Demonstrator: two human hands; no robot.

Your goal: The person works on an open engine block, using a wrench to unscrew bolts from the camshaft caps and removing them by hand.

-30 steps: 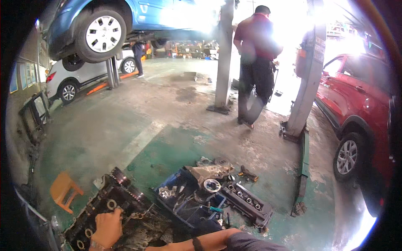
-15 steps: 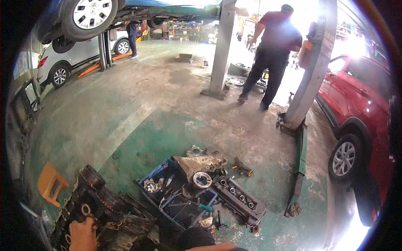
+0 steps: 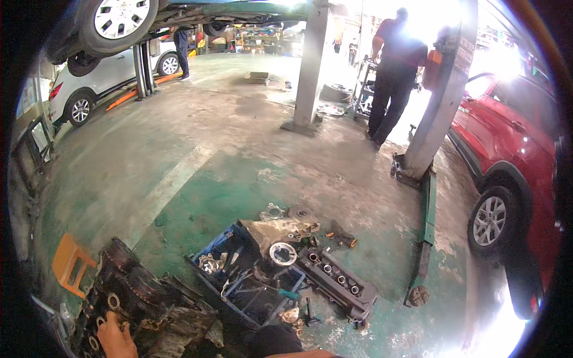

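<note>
Reaching in between seven and eight o'clock, the person's left hand (image 3: 116,339) rests on a dark, oily engine block (image 3: 161,292), fingers bent and close together beside a metal ring (image 3: 108,300); whether they grip anything, I cannot tell. The right hand is out of view, its state unknown, with a strip of forearm (image 3: 307,354) at six o'clock. An orange stool (image 3: 64,258) stands at eight o'clock, a blue crate (image 3: 216,240) of parts between six and seven
</note>
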